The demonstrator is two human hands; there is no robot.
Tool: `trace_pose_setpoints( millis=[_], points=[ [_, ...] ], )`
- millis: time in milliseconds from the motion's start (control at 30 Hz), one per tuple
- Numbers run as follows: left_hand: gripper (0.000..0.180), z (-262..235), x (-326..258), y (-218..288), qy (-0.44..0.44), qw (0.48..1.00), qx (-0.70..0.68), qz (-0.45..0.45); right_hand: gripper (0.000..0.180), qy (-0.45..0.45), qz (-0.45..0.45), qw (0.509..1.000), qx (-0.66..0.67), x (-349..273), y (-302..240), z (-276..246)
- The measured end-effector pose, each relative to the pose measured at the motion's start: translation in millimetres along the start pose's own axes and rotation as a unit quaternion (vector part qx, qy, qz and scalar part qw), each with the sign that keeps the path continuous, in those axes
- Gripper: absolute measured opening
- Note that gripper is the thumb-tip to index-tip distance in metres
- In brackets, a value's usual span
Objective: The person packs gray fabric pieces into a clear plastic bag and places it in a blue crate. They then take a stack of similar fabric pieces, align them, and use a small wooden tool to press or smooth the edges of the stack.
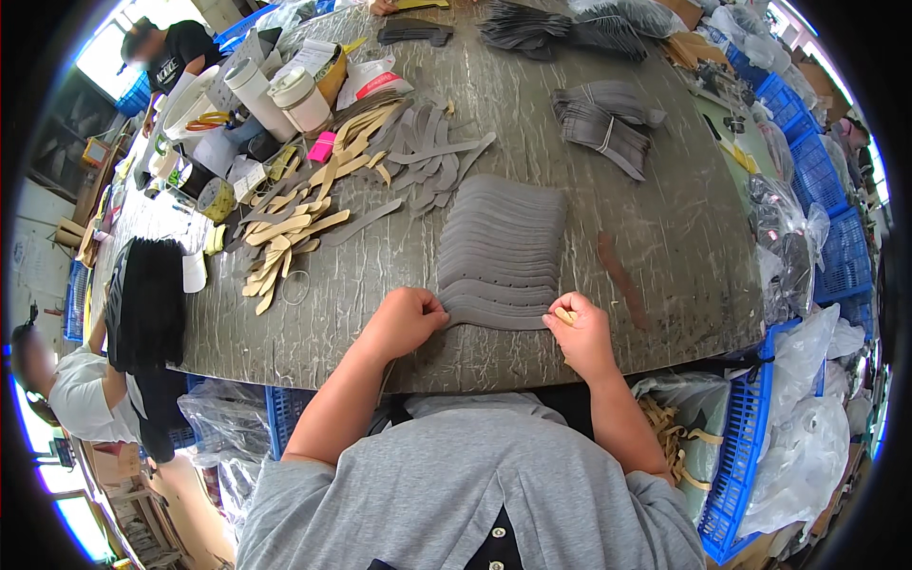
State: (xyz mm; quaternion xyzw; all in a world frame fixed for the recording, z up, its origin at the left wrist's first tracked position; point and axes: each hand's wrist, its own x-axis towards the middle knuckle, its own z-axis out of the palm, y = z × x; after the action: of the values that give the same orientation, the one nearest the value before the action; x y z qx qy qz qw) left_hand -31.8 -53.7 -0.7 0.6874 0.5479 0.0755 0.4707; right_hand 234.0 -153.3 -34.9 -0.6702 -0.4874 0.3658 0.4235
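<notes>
Rows of curved grey strips [503, 228] lie overlapped like shingles on the dark table in front of me. Small dark marks dot a few of the nearer ones. My left hand [410, 321] pinches the left end of the nearest grey strip [499, 320], thumb against fingertips. At that strip's other end, my right hand [581, 331] is closed in a pinch too. A small tan piece [566, 315] shows among the right fingers; what it is I cannot make out. Left of the row lie loose tan strips [294, 228] and a heap of loose grey strips [432, 152].
A tied grey bundle [608, 123] sits farther right, near a brown strip-shaped mark [619, 275]. Tubs and a white jar [300, 100] crowd the left. Blue crates [736, 465] line the right edge. Two people [81, 380] [185, 52] are at the left.
</notes>
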Motion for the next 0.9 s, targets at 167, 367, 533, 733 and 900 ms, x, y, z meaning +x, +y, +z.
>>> trace_pose_setpoints(
  millis=[167,367,533,733,900],
  points=[
    [0.020,0,0,0,-0.003,1.000,-0.001,-0.007,0.012,0.014,-0.027,0.999,-0.013,0,0,2],
    [0.020,0,2,-1,-0.004,1.000,0.010,0.000,0.013,0.023,-0.038,0.999,-0.028,1,1,3],
    [0.019,0,4,-3,-0.009,1.000,0.016,0.010,0.012,0.027,-0.044,0.998,-0.047,2,-3,5],
    [0.018,0,5,-3,-0.012,0.999,0.014,0.026,0.013,0.042,-0.050,0.995,-0.077,3,-9,8],
    [0.015,2,6,-5,-0.005,0.998,0.035,0.045,0.017,0.053,-0.058,0.996,-0.051,4,-5,11]
  ],
)
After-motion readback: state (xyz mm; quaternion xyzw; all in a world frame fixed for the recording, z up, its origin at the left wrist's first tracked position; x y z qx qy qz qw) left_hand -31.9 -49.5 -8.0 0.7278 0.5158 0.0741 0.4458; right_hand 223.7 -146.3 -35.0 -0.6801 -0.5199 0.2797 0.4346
